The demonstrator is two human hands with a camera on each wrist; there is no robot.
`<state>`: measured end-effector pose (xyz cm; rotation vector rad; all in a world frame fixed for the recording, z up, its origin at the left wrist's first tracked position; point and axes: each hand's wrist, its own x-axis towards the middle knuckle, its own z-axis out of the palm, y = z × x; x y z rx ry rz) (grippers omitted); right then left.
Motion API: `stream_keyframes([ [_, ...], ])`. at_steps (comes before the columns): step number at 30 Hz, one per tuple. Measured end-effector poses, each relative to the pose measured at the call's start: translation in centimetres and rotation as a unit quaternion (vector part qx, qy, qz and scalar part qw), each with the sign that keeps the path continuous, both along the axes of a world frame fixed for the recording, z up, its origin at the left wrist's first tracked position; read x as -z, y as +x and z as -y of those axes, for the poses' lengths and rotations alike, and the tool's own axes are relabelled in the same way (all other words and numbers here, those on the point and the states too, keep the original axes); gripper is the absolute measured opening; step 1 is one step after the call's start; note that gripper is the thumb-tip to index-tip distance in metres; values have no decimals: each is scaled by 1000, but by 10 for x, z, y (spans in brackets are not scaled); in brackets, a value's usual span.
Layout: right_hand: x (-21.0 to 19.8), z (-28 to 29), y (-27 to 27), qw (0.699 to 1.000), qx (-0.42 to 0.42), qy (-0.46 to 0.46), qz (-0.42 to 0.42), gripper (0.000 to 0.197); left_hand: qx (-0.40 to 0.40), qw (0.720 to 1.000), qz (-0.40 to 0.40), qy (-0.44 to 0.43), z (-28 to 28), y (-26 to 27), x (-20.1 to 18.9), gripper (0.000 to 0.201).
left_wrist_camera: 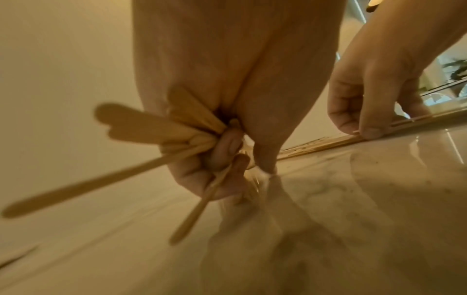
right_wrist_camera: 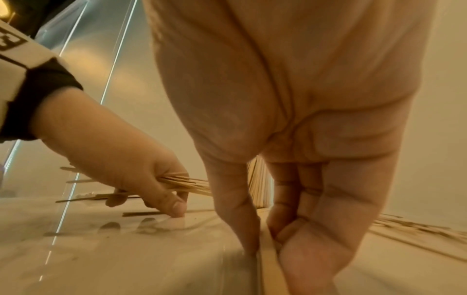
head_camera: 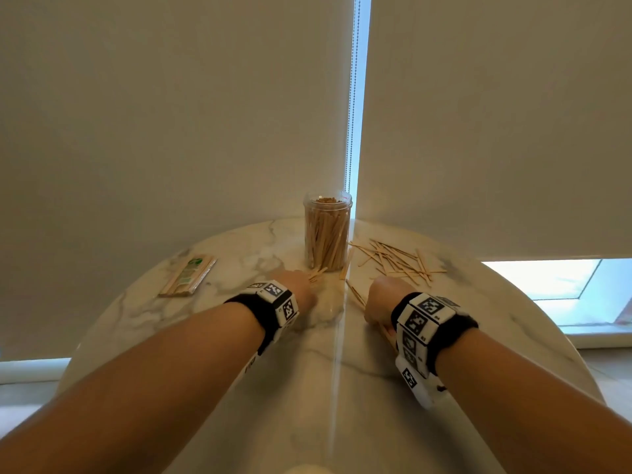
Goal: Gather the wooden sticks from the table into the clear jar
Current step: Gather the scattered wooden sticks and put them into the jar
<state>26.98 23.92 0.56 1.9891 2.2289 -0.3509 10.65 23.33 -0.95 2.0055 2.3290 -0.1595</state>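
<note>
The clear jar point(head_camera: 327, 230) stands upright at the back of the round marble table point(head_camera: 219, 323), without a lid and packed with wooden sticks. A loose pile of sticks point(head_camera: 396, 261) lies to its right. My left hand point(head_camera: 302, 285) is low in front of the jar. In the left wrist view it grips a fanned bunch of sticks point(left_wrist_camera: 151, 127) in its curled fingers, with the fingertips touching the tabletop. My right hand point(right_wrist_camera: 267, 245) is near the pile's front edge and pinches a single flat stick point(right_wrist_camera: 269, 265) lying on the table between thumb and fingers.
A flat packet with a green label point(head_camera: 188, 275) lies at the table's left. A few stray sticks point(head_camera: 354, 292) lie between my hands. Closed roller blinds hang right behind the table, with a bead chain point(head_camera: 352, 97) above the jar.
</note>
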Motion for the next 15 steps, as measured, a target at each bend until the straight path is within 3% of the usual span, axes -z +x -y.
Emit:
stream_keyframes([
  [2,0,4,1,1000,-2,11,-1,13,-2,1000,-8,-12,1,5,-2,35],
  [5,2,8,4,1000,-20,18,8,24,2,999,-31,-18,1,12,-4,32],
  [11,6,22,8,998,-45,39,2,23,42,997,-68,-16,15,21,-2,23],
  [15,8,34,10,996,-63,61,14,20,44,996,-72,-28,29,19,-1,33],
])
